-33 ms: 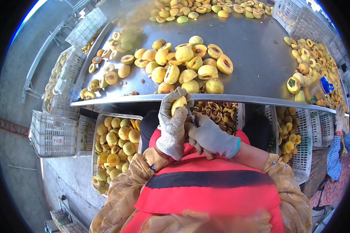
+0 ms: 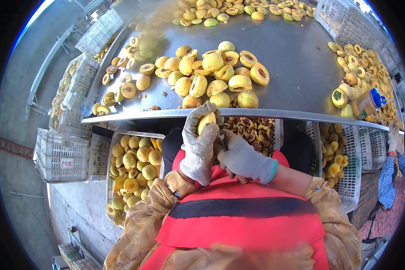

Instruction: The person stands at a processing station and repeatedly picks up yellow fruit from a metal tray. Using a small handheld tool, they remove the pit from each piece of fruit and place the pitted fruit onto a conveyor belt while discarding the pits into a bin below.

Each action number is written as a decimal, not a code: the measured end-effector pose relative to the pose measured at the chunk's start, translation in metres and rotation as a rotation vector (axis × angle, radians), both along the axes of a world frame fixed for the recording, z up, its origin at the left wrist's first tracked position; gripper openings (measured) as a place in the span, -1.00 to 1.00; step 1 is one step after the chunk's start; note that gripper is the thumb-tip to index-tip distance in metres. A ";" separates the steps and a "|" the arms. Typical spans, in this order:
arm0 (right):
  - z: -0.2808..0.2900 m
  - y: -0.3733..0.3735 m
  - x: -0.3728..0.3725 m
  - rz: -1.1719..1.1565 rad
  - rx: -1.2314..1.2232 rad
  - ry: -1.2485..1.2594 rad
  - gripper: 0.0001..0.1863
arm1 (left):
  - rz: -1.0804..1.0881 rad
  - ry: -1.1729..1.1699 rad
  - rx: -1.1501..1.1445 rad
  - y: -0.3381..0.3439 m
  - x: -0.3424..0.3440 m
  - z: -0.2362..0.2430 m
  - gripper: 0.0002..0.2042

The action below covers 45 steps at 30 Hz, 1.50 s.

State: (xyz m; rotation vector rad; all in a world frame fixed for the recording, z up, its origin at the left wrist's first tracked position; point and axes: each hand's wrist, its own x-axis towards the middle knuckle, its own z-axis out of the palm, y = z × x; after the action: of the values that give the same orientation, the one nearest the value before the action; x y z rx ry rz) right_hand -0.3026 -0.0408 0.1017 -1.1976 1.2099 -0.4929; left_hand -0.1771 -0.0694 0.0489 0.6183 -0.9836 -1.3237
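My left hand [image 2: 198,144], in a soiled white work glove, is closed around a yellow peach [image 2: 207,121] just below the table's front edge. Close beside it on the right, my right hand [image 2: 245,157], gloved with a teal cuff, grips a small dark-handled tool [image 2: 222,140]; its tip is too small to make out, near the peach. Beyond my hands, a pile of peaches [image 2: 213,63], some halved with brown hollows, lies on the metal table [image 2: 292,67]. Under the edge, a crate of brown peach pits and scraps [image 2: 252,130] shows past my hands.
A crate of peaches [image 2: 135,157] stands at my left, another [image 2: 335,153] at my right. More peaches [image 2: 364,72] heap along the table's right side near a blue-lidded jar [image 2: 369,103]. White crates [image 2: 60,155] line the left. Another person's gloved hand [image 2: 394,137] is at far right.
My right hand and its tool have shifted very slightly against the peach. The left hand keeps its hold, and the rest looks the same.
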 end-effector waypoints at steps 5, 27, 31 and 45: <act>-0.004 -0.005 -0.014 0.232 0.281 -0.189 -0.77 | -0.359 -0.102 0.341 -0.008 0.017 0.027 -0.64; -0.057 -0.003 -0.060 0.117 0.035 0.285 -0.78 | -0.033 0.550 0.472 -0.026 0.054 -0.006 -0.60; -0.069 0.001 -0.072 -0.081 0.117 0.241 -0.80 | 0.351 0.445 0.459 -0.016 0.173 -0.044 -0.70; -0.083 -0.022 -0.047 -0.238 0.159 0.346 -0.80 | 0.628 -1.777 0.775 -0.075 0.430 -0.174 -0.51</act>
State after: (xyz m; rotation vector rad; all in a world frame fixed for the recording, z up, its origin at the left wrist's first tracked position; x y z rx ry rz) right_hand -0.3492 -0.0629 0.0182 -1.0325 1.6694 -0.3640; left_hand 0.2530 -0.1446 -0.1251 2.6690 -1.3165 -0.2252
